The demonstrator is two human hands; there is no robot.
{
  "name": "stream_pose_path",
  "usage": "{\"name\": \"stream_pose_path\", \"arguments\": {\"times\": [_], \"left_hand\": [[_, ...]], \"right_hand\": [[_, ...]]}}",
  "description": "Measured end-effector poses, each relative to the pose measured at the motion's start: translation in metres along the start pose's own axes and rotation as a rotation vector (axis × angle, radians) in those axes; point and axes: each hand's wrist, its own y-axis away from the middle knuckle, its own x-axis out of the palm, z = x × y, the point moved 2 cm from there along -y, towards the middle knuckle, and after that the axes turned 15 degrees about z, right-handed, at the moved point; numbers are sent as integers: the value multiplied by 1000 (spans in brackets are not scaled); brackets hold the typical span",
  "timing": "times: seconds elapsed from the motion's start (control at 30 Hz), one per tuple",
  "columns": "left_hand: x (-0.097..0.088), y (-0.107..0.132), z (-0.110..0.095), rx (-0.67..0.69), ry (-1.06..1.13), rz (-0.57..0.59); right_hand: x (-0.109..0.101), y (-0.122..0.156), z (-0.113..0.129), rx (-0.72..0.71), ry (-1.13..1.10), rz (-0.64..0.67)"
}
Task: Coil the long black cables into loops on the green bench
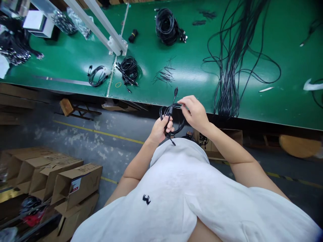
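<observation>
While wrapping the left grip point(160, 130) around one side of the coiled cable point(171, 110), held it just off the near edge of the worktop point(191, 60), probably to give the loops free room. Gripped tightly there, presumably to stop the coil springing apart, with the upper plug point(176, 91) pointing towards the worktop and the lower plug point(173, 142) sticking out below. Poised the right grip point(194, 112) at the other side, thumb and fingertips nearly together; could not tell whether pinching a strand or only touching. Had short black strands point(165, 74), perhaps ties, scattered ahead, and long loose cables point(229, 84) to the right, likely for easy reach. Could not count the loops, partly hidden behind the left fingers, nor make out the cable heap point(15, 40) at far left, blurred and cut off.
</observation>
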Motion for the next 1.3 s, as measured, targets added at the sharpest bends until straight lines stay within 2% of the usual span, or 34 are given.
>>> {"name": "stream_pose_path", "arguments": {"times": [0.07,0.17,0.27,0.33,0.4,0.5,0.57,0.6,0.7,0.77,0.87,0.93,1.03,1.1,1.17,1.23,1.3], "left_hand": [[0,0,3,4,-61,17],[0,-1,9,-17,-152,72],[-5,-1,10,-42,-203,53],[-10,1,4,-15,-209,1],[-18,3,-7,23,-196,-53],[-24,10,-23,28,-125,-38],[-22,14,-27,-33,-61,30],[-19,15,-27,-83,-38,68],[-9,19,-21,-241,-19,183],[-5,22,-18,-281,-3,236],[-7,29,-21,-271,96,215],[-11,37,-27,-259,198,156],[-16,49,-35,-227,274,97],[-16,55,-38,-224,247,99],[-16,60,-40,-230,198,108],[-15,63,-41,-220,150,145],[-15,65,-41,-191,105,222]], "right_hand": [[-4,1,5,-35,87,-34],[-3,0,10,-218,290,50],[-6,10,-4,-274,427,79],[-13,30,-28,-196,460,77],[-22,58,-59,-39,461,139],[-23,93,-97,304,418,411],[-14,101,-98,428,322,578],[-7,97,-91,421,242,600],[14,68,-56,238,-44,502],[25,49,-41,180,-186,465],[32,41,-41,198,-296,435],[33,47,-46,187,-368,406],[34,58,-50,140,-604,447],[31,62,-56,181,-736,391],[20,62,-67,288,-731,196],[4,62,-77,364,-634,24],[-11,62,-79,349,-555,29]]}}
